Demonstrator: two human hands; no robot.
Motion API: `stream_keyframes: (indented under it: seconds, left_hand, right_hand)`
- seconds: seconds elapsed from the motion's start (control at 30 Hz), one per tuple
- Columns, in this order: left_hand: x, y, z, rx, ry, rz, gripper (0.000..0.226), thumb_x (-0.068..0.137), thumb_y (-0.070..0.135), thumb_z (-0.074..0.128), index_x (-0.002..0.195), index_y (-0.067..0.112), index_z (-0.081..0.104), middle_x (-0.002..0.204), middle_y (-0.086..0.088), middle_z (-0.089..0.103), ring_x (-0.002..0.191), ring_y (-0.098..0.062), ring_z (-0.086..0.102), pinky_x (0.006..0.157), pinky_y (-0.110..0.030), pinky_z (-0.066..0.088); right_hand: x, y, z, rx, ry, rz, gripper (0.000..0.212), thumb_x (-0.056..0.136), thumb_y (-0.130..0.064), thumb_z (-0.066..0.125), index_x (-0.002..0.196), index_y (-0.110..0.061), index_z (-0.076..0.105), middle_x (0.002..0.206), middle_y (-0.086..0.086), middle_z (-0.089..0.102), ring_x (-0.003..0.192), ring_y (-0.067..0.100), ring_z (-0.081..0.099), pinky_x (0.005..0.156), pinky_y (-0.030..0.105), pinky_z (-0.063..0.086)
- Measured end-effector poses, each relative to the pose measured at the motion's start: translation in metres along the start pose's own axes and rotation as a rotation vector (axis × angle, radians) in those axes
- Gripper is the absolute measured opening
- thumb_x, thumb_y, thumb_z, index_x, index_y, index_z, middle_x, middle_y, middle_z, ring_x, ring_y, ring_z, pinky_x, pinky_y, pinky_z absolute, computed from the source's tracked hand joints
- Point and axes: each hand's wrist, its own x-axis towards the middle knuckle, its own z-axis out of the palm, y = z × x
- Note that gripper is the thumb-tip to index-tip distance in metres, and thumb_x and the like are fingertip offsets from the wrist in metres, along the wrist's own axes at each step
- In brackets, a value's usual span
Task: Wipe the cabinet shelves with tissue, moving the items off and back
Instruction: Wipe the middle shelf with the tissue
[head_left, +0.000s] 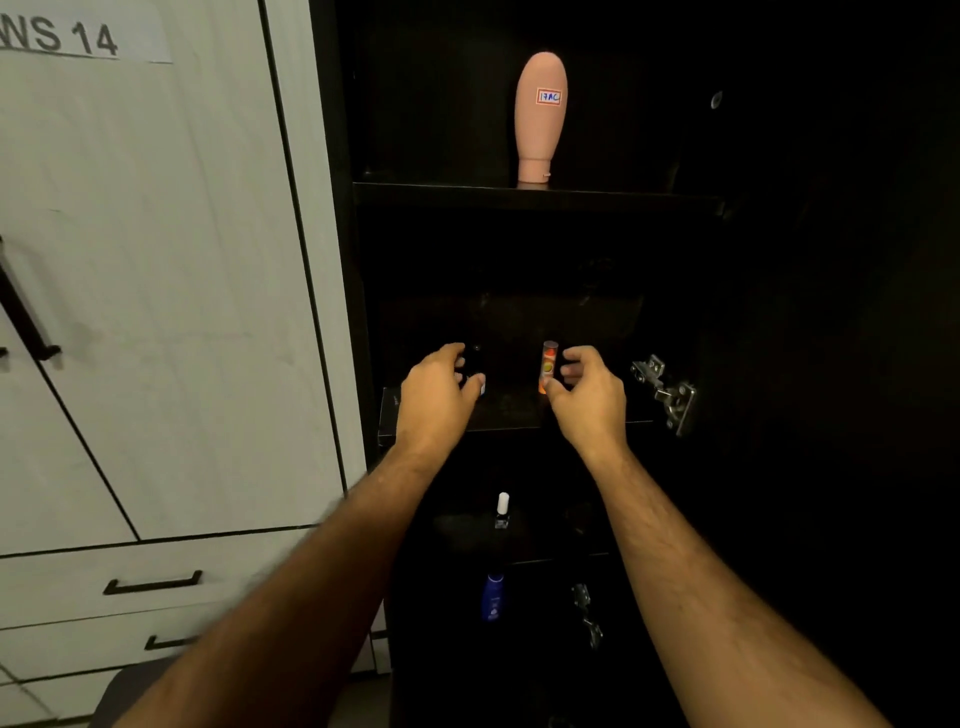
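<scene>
Hidden or unclear: the cabinet (779, 364) interior is nearly black, so the back wall and shelf depth cannot be made out; whatever the left hand holds is dark and mostly lost against that dark, with only a small pale bit showing below the thumb.
Left hand (439, 389): reaches onto the middle shelf (511, 410), fingers curled round a dark object (475, 370) whose kind I cannot tell.
Right hand (589, 389): on the same shelf, thumb and fingers curled round a small orange tube (549, 366) that stands upright, its clear cap above the fingers.
Upper shelf (623, 196): a pink bottle (540, 117) stands cap-down near the front edge, a small red-bordered sticker on its side.
Lower shelves: a small nail polish bottle (502, 512) with a white cap stands between the forearms; below it a blue bottle (493, 597), only dimly lit.
Hardware: a metal hinge (667, 392) sits on the cabinet's right side, just beside the right hand; a second hinge (587, 616) shows lower down, hard to see.
Surroundings: white cupboard doors (156, 286) and drawers with black handles (153, 583) fill the left; a paper label (78, 36) at the top left is cut off by the frame.
</scene>
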Motion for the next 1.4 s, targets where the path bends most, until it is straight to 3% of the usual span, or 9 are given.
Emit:
stream_keyframes:
  seconds: [0.27, 0.4, 0.53, 0.7, 0.77, 0.93, 1.07, 1.2, 1.4]
  left_hand:
    - [0.021, -0.008, 0.028, 0.064, -0.028, -0.161, 0.055, 0.086, 0.025, 0.072, 0.135, 0.014, 0.051, 0.122, -0.004, 0.063, 0.109, -0.015, 0.062, 0.090, -0.027, 0.050]
    - [0.028, -0.007, 0.035, 0.096, -0.037, -0.200, 0.050, 0.086, 0.024, 0.073, 0.131, 0.012, 0.054, 0.118, -0.004, 0.065, 0.108, -0.016, 0.063, 0.090, -0.027, 0.051]
    - [0.031, -0.006, 0.041, 0.125, -0.039, -0.230, 0.045, 0.085, 0.025, 0.074, 0.125, 0.012, 0.058, 0.107, -0.003, 0.068, 0.100, -0.015, 0.065, 0.081, -0.022, 0.048]
    - [0.029, -0.004, 0.045, 0.149, -0.034, -0.258, 0.046, 0.086, 0.025, 0.073, 0.127, 0.013, 0.057, 0.110, -0.004, 0.067, 0.104, -0.016, 0.064, 0.087, -0.028, 0.051]
    - [0.025, -0.002, 0.043, 0.146, -0.018, -0.256, 0.046, 0.086, 0.025, 0.072, 0.128, 0.013, 0.057, 0.111, -0.004, 0.067, 0.106, -0.017, 0.064, 0.088, -0.028, 0.051]
    - [0.006, 0.003, 0.028, 0.120, 0.050, -0.207, 0.047, 0.087, 0.031, 0.071, 0.129, 0.016, 0.058, 0.112, 0.001, 0.068, 0.107, -0.014, 0.063, 0.088, -0.025, 0.046]
    - [-0.014, -0.002, 0.008, 0.018, 0.106, -0.227, 0.040, 0.085, 0.031, 0.073, 0.122, 0.018, 0.063, 0.100, 0.007, 0.068, 0.092, -0.007, 0.063, 0.080, -0.017, 0.044]
    - [-0.044, -0.010, -0.016, -0.050, 0.115, -0.271, 0.037, 0.086, 0.029, 0.073, 0.119, 0.017, 0.063, 0.088, 0.015, 0.060, 0.074, 0.005, 0.056, 0.065, -0.005, 0.041]
    - [-0.109, -0.049, -0.080, -0.116, 0.152, -0.352, 0.018, 0.083, 0.027, 0.073, 0.099, 0.023, 0.067, 0.079, 0.012, 0.063, 0.065, 0.000, 0.059, 0.058, -0.009, 0.041]
  right_hand:
    - [0.032, 0.010, 0.016, -0.054, -0.099, 0.040, 0.043, 0.080, -0.027, 0.077, 0.116, -0.018, 0.056, 0.082, -0.013, 0.059, 0.087, 0.012, 0.064, 0.085, 0.042, 0.054]
    - [0.040, 0.018, 0.026, -0.084, -0.093, 0.033, 0.040, 0.079, -0.028, 0.078, 0.111, -0.020, 0.057, 0.069, -0.016, 0.058, 0.089, 0.012, 0.065, 0.098, 0.048, 0.046]
    - [0.046, 0.028, 0.032, -0.101, -0.094, 0.020, 0.029, 0.078, -0.025, 0.078, 0.101, -0.025, 0.061, 0.077, -0.012, 0.067, 0.092, 0.011, 0.065, 0.107, 0.049, 0.039]
    - [0.046, 0.029, 0.028, -0.136, -0.117, -0.002, 0.014, 0.083, -0.027, 0.073, 0.088, -0.029, 0.060, 0.077, -0.011, 0.069, 0.087, 0.005, 0.059, 0.118, 0.048, 0.017]
    - [0.045, 0.029, 0.028, -0.109, -0.118, -0.009, 0.014, 0.083, -0.027, 0.073, 0.083, -0.030, 0.059, 0.075, -0.011, 0.069, 0.085, 0.004, 0.061, 0.118, 0.047, 0.018]
    - [0.030, 0.024, 0.030, 0.031, -0.087, -0.045, 0.011, 0.083, -0.021, 0.074, 0.087, -0.025, 0.065, 0.068, -0.017, 0.059, 0.073, 0.003, 0.061, 0.092, 0.044, 0.052]
    - [0.002, -0.001, 0.022, 0.149, -0.102, -0.047, 0.007, 0.085, -0.021, 0.071, 0.089, -0.021, 0.066, 0.072, -0.013, 0.062, 0.067, 0.002, 0.059, 0.066, 0.022, 0.050]
    - [-0.037, -0.025, 0.022, 0.320, -0.185, -0.029, 0.009, 0.085, -0.023, 0.071, 0.087, -0.027, 0.064, 0.075, -0.012, 0.065, 0.070, 0.001, 0.063, 0.064, 0.019, 0.050]
    - [-0.111, -0.061, 0.050, 0.495, -0.348, -0.066, 0.012, 0.087, -0.020, 0.068, 0.090, -0.031, 0.063, 0.080, -0.011, 0.068, 0.077, 0.006, 0.067, 0.065, 0.028, 0.058]
